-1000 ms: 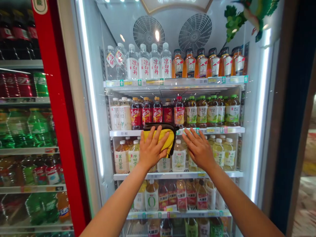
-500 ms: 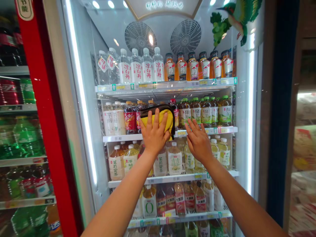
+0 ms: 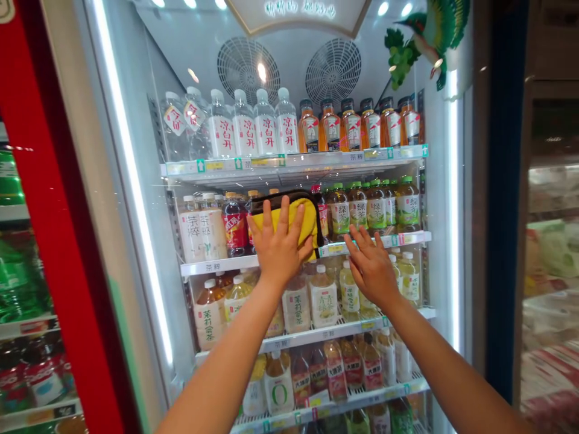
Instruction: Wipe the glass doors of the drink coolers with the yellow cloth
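My left hand [image 3: 281, 247] lies spread on a yellow cloth with a dark brown edge [image 3: 308, 224], pressing it flat against the glass door of a lit drinks cooler. The cloth covers part of the second shelf's bottles. To the right, my right hand [image 3: 371, 265] rests with fingers apart against the glass, holding nothing, just below the green-capped tea bottles [image 3: 376, 208]. Behind the glass, clear water bottles [image 3: 266, 126] and amber bottles [image 3: 350, 128] stand on the top shelf.
A red-framed cooler [image 3: 40, 181] with green bottles stands at the left. A bird decoration [image 3: 436, 39] is at the upper right of the glass. Bright light strips run down both sides. Farther right, another display [image 3: 549, 271] holds packaged goods.
The view has shifted and tilted slightly. Both hands remain at the glass; the cloth sits slightly farther left over the bottles and looks more spread out.
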A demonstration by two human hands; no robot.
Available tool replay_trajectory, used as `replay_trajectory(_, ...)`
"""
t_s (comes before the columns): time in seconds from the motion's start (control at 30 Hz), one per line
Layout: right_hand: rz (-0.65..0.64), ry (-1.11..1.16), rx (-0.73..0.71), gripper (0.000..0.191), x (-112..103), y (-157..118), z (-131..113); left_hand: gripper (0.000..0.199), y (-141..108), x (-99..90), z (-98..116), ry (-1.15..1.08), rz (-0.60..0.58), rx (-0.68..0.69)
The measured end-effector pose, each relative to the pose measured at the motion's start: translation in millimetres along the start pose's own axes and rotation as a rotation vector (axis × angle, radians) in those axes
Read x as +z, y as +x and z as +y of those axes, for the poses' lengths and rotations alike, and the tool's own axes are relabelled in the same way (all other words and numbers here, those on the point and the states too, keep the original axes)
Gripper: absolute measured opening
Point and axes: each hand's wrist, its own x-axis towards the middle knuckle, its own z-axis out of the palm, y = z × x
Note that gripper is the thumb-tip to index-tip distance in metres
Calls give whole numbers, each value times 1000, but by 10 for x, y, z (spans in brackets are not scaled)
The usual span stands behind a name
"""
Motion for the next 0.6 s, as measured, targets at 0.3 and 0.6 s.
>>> replay_trajectory(0.3,-22,52,-45,78,-87,-194,178,84,-601,-7,194,-58,-155,241)
replay_trajectory(0.6,-40,64,-16,69,-289,-320,623,77,-236,128,563,-42,-63,-89)
